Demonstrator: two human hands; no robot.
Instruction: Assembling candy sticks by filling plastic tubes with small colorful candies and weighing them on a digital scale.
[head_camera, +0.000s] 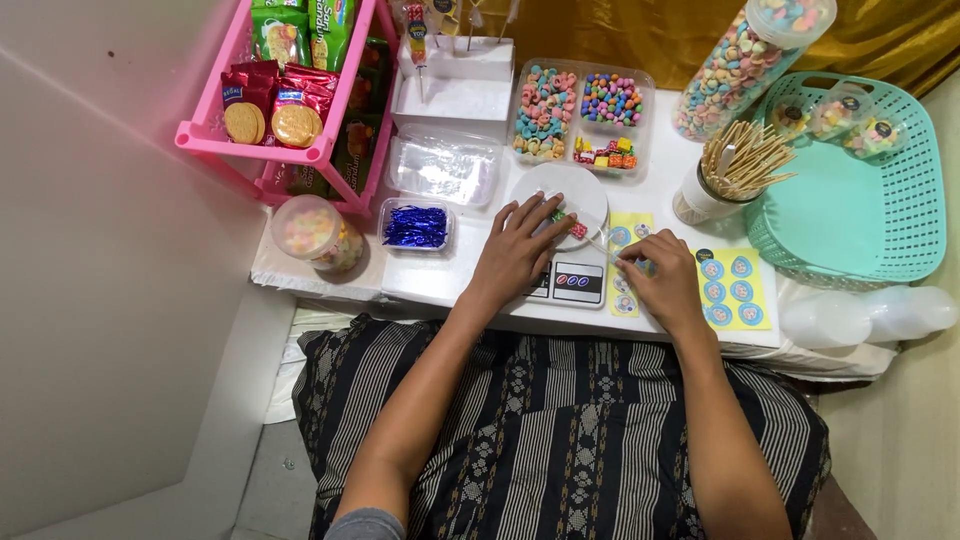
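My left hand (515, 250) lies flat with spread fingers on a round clear lidded cup (572, 190) that stands on a small kitchen scale (572, 283); coloured candy shows under the fingers. My right hand (662, 280) rests on a yellow sheet of round blue stickers (735, 290), fingertips pinched at a sticker beside the scale. Whether a sticker is lifted is too small to tell.
A pink rack (290, 140) with biscuit packs stands back left. Candy trays (580, 110), a tall candy jar (740, 65), a cup of wooden sticks (730, 170) and a teal basket (860, 210) lie behind. A blue foil box (415, 227) and candy tub (315, 232) sit left.
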